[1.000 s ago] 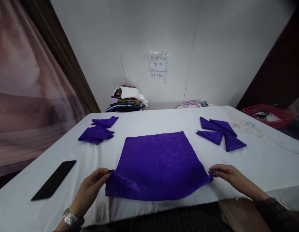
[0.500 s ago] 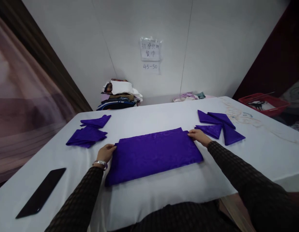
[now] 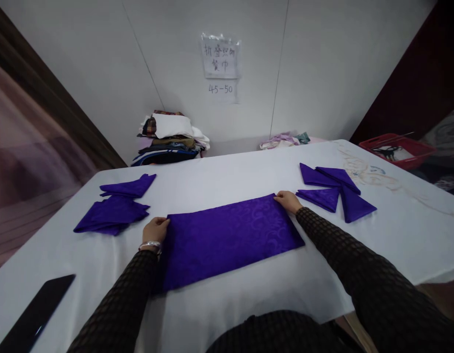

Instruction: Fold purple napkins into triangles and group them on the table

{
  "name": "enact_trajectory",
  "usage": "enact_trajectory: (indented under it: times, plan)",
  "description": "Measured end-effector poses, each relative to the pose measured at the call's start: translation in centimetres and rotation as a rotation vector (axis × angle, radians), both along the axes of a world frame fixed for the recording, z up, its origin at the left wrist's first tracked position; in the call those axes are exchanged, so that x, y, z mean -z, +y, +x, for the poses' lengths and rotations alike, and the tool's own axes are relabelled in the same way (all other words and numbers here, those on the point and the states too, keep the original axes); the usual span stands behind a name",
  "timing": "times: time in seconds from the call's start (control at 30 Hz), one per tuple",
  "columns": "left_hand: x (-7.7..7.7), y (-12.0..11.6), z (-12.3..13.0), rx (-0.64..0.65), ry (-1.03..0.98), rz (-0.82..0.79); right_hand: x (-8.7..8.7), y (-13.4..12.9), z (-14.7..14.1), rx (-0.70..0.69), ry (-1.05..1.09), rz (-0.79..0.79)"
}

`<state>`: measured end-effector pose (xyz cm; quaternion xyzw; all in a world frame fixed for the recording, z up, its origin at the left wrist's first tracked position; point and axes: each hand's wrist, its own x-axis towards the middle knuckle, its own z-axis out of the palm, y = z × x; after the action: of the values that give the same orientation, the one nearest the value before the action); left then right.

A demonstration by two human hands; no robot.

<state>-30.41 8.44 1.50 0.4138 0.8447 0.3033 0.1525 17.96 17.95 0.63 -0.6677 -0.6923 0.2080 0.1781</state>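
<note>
A purple napkin [image 3: 227,240], folded over into a long rectangle with a faint swirl pattern, lies on the white-covered table in front of me. At its far left corner, my left hand [image 3: 155,230] pinches the cloth between thumb and fingers. My right hand [image 3: 288,201] grips the far right corner the same way. The far edges of the two layers meet closely. Just right of my right hand lie several purple napkins folded into triangles [image 3: 318,198]. To the left sit more folded purple napkins [image 3: 114,213], loosely piled.
A black flat slab [image 3: 37,314] lies at the table's [image 3: 227,176] near left. Behind the table stands a stack of folded clothes [image 3: 171,137], with crumpled cloths [image 3: 281,141] farther right. A red basket [image 3: 399,152] is beyond the right edge. Handwritten paper [image 3: 221,59] hangs on the wall.
Both hands have drawn the upper layer's corners to line up with the far edge, which earlier showed a stepped offset. My right hand moved slightly left. The view has shifted a little.
</note>
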Motion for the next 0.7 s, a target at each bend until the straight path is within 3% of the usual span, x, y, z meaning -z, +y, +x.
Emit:
enact_trajectory:
  times: [0.2, 0.47, 0.7]
  plan:
    - [0.7, 0.2, 0.0, 0.033, 0.082, -0.043, 0.2, 0.1, -0.3, 0.029, -0.097, 0.007]
    - [0.1, 0.1, 0.8, 0.064, 0.099, -0.105, 0.3, 0.0, -0.4, 0.054, -0.15, 0.006]
    - [0.7, -0.7, 0.9, 0.056, 0.081, -0.083, 1.6, 0.3, 0.6, 0.002, -0.192, 0.025]
